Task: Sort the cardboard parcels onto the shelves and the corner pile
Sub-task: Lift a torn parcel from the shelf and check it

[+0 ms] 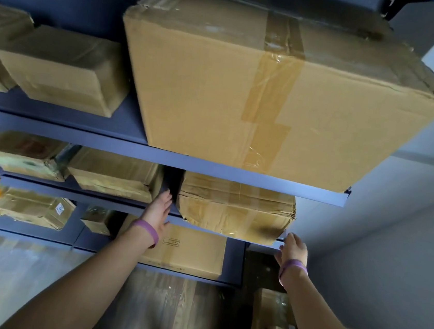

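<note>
A large taped box (273, 89) is seen at 12 o'clock on the top shelf (52, 125), overhanging its front edge. At 10 o'clock a smaller box (64, 68) is set on the same shelf. Near the centre, a dented parcel (235, 209) is placed on the middle shelf (85, 194). The left hand (158, 209) is laid with straight fingers against the parcel's left end, in the gap beside a second parcel (111, 176) at 9 o'clock. The right hand (294, 250) is held at the parcel's 4 o'clock, fingertips at the shelf edge. A purple band (146, 230) is worn on each wrist. A flat box (192, 251) is seen at 6 o'clock on the shelf below.
</note>
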